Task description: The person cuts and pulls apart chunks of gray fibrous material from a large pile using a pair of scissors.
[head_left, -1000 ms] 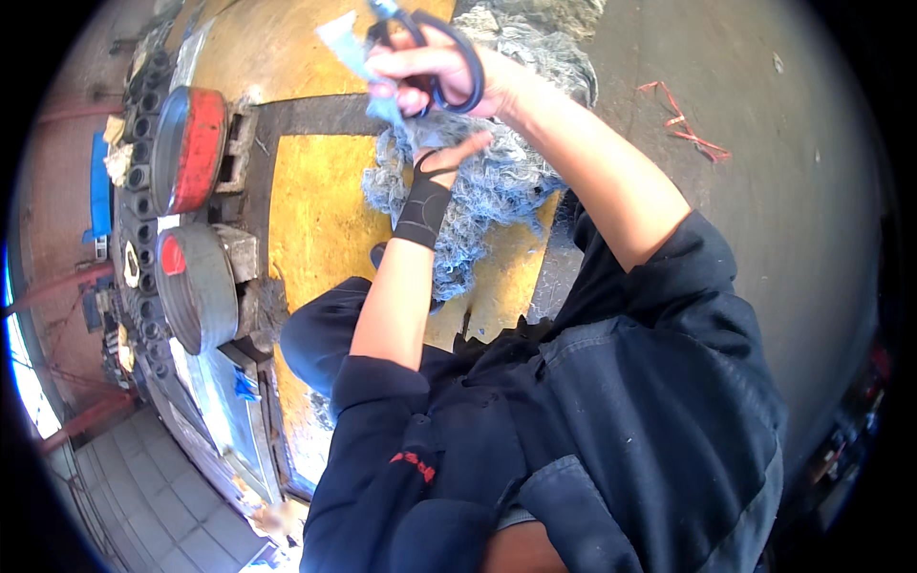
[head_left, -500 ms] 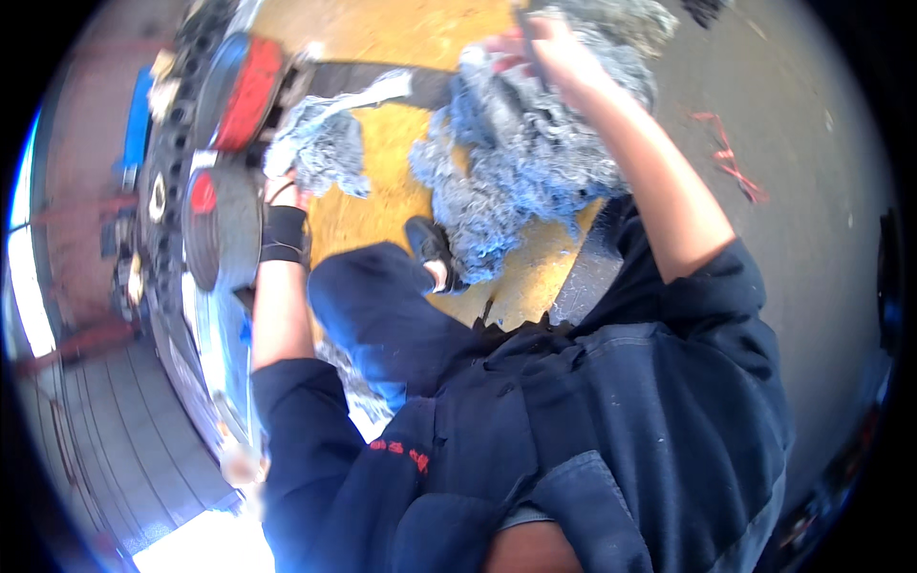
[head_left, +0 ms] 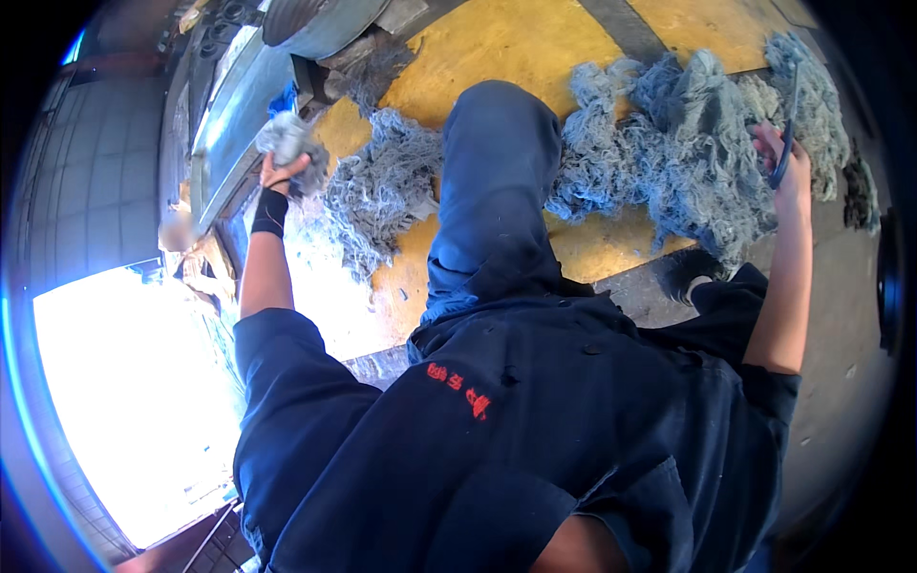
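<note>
My left hand is closed round a small wad of grey fibre, held out beside a metal-sided machine. Another grey fibre heap lies on the yellow floor just right of that hand. Far to the right, my right hand grips a thin dark tool with a curved lower end and a narrow upper part; its exact kind is unclear. That hand is by a large pile of tangled blue-grey yarn, which overlaps the fingers' surroundings. My bent knee stands between the two heaps.
The metal machine side and a round drum border the upper left. Bright light glares over the floor at left. A dark strip crosses the yellow floor. Grey floor runs along the right.
My body and view have turned left relative to the floor. My left hand has left the red-topped drums and holds a wad beside the metal side. My right hand still grips the dark tool.
</note>
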`<action>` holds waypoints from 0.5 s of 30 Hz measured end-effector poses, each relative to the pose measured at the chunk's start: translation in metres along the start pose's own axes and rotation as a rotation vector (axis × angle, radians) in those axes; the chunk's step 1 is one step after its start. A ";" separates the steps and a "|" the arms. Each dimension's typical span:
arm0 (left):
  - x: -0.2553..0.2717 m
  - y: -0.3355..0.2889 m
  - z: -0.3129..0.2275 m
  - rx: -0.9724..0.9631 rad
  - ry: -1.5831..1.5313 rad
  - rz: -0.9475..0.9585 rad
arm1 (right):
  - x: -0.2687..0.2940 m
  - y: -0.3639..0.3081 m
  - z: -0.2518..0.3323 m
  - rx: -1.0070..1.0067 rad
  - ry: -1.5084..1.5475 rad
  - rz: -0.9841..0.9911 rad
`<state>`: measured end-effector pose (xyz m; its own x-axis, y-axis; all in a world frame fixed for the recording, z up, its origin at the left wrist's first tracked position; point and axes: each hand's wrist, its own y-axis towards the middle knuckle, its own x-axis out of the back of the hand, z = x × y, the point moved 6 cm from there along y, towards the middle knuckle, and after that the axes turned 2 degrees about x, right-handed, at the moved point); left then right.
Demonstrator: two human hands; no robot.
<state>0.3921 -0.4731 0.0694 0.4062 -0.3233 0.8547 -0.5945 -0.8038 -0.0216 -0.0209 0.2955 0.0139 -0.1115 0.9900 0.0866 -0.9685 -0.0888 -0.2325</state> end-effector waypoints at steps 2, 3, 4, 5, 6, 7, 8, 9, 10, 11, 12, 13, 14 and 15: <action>-0.006 -0.018 0.043 0.278 0.134 -0.027 | -0.004 -0.003 -0.001 -0.010 -0.009 -0.007; -0.012 -0.028 0.058 0.446 0.063 0.008 | -0.003 -0.003 -0.003 -0.012 -0.015 -0.009; -0.023 -0.037 0.053 0.588 -0.054 -0.001 | 0.004 -0.004 -0.003 -0.010 -0.028 -0.023; -0.011 -0.029 0.061 0.573 -0.103 0.017 | 0.000 -0.003 -0.003 -0.015 -0.018 -0.010; 0.004 -0.012 0.069 0.554 -0.150 0.038 | 0.001 -0.001 -0.001 -0.023 0.021 -0.034; 0.002 0.010 0.068 0.521 -0.201 0.077 | 0.002 -0.006 0.012 -0.028 0.054 -0.081; -0.015 0.022 0.031 0.497 -0.243 -0.082 | 0.012 -0.011 0.015 -0.036 0.076 -0.148; -0.029 0.028 -0.012 0.355 -0.310 -0.026 | 0.017 -0.006 0.012 0.009 0.195 -0.112; -0.022 0.040 -0.038 0.288 -0.186 -0.010 | 0.024 0.005 0.014 0.064 0.319 -0.071; -0.024 0.052 -0.053 0.193 -0.327 0.006 | 0.026 0.013 0.018 0.043 0.367 0.000; -0.042 0.054 -0.086 0.109 -0.343 0.010 | 0.020 0.002 0.034 0.128 0.468 -0.085; -0.055 0.051 -0.118 0.042 -0.309 0.038 | 0.012 -0.013 0.052 0.142 0.527 -0.150; -0.066 0.049 -0.154 -0.034 -0.280 0.063 | 0.020 -0.006 0.048 0.115 0.501 -0.145; -0.107 0.034 -0.218 -0.140 -0.372 0.163 | 0.044 -0.021 0.052 0.011 0.555 -0.295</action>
<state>0.1772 -0.3573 0.0903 0.5064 -0.6195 0.5998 -0.7497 -0.6600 -0.0488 -0.0174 0.3351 0.0733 0.2902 0.8822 -0.3708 -0.9435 0.1990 -0.2649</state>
